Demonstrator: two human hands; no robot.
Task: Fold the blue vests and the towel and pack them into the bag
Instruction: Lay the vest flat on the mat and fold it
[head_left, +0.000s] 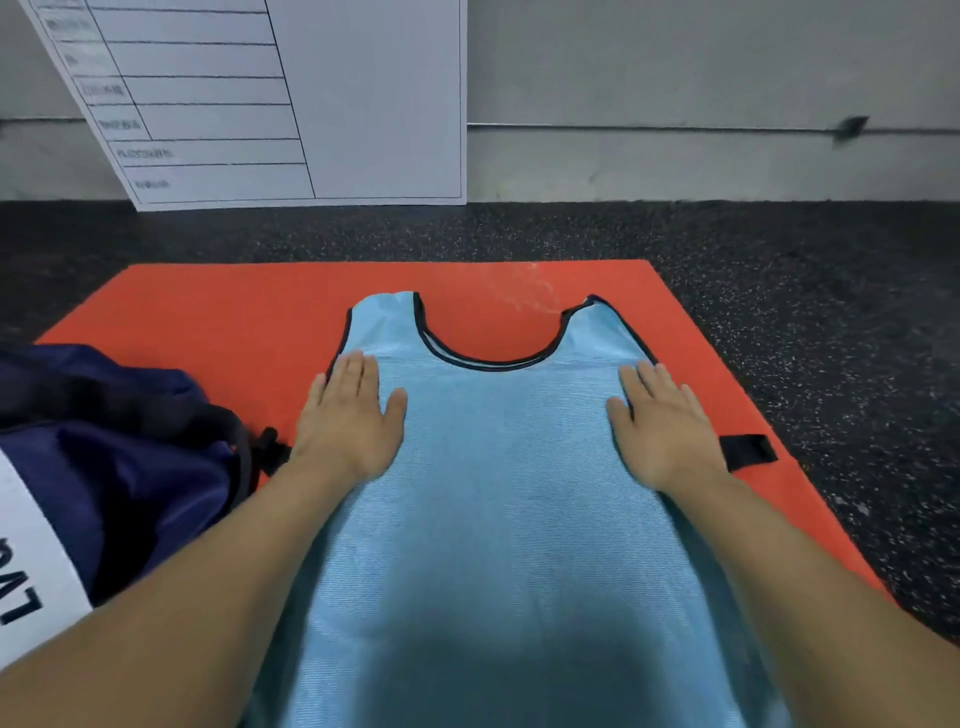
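Observation:
A light blue mesh vest with dark trim lies spread flat on the orange mat, its neckline pointing away from me. My left hand presses flat on the vest's left side below the shoulder strap, fingers straight. My right hand lies flat on the vest's right side in the same way. A dark navy bag with a white panel and dark letters sits on the mat's left edge, beside my left forearm. No towel is in view.
The mat lies on dark speckled flooring. A white board with a printed table leans against the grey wall behind. A black strap tab sticks out at the mat's right edge.

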